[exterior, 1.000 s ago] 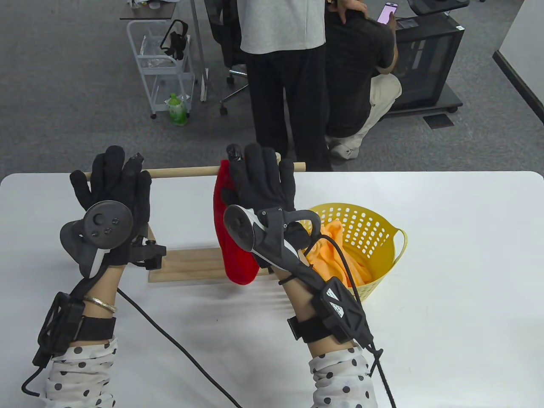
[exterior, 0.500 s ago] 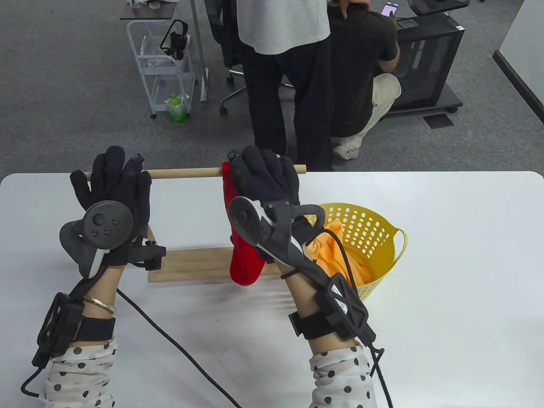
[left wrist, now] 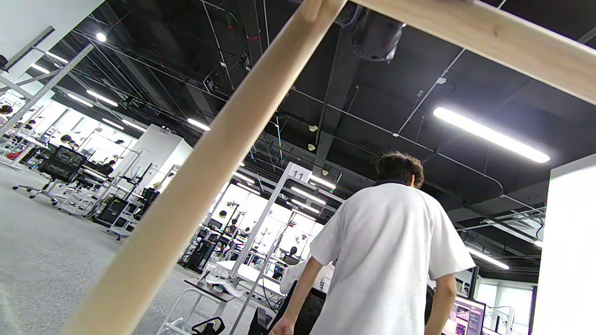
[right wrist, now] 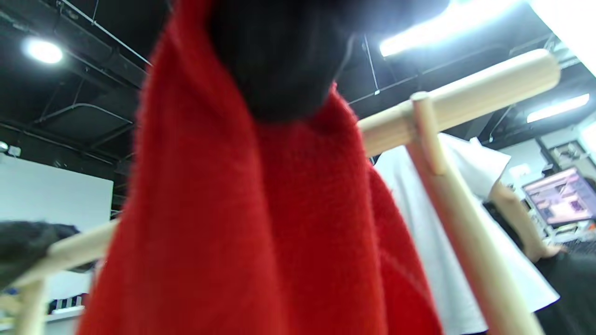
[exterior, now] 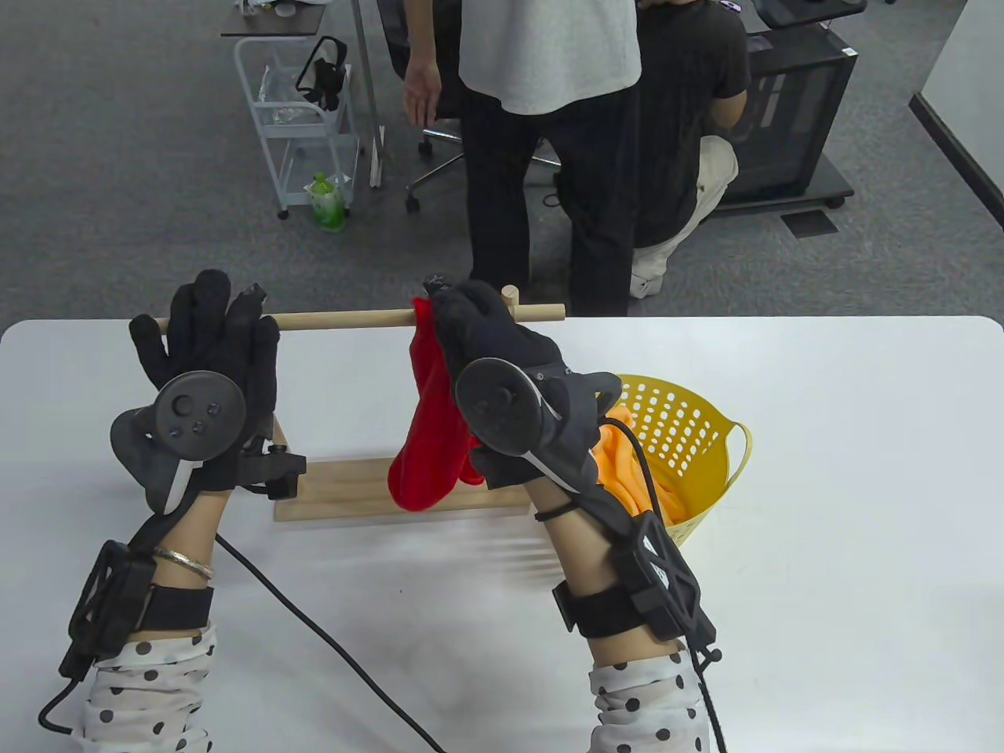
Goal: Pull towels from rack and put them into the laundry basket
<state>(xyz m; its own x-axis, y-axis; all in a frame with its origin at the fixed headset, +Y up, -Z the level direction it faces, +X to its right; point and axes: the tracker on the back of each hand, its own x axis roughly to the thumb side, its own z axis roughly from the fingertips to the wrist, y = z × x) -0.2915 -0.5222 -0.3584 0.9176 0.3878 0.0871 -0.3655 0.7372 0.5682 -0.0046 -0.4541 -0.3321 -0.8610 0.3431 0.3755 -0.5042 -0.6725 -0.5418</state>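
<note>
A red towel [exterior: 427, 423] hangs from my right hand [exterior: 478, 329], which grips its top at the wooden rack's rail [exterior: 345, 318]. In the right wrist view the red towel [right wrist: 242, 223] fills the frame, with the rail [right wrist: 465, 93] behind it. My left hand [exterior: 208, 333] rests on the rail's left end with its fingers spread. The left wrist view shows only the rack's post [left wrist: 200, 186] and rail [left wrist: 489, 42]. A yellow laundry basket [exterior: 706, 439] with an orange towel [exterior: 635, 478] in it stands right of the rack, partly behind my right wrist.
The rack's wooden base [exterior: 345, 490] lies on the white table [exterior: 823, 549]. Cables trail from both wrists over the table. Beyond the far edge, a person [exterior: 549, 141] stands and another crouches, beside a white cart [exterior: 302, 118] and a green bottle [exterior: 325, 202].
My right hand has closed on the red towel's top and shifted right; the towel has bunched and its lower end has swung left. The left hand has stayed put.
</note>
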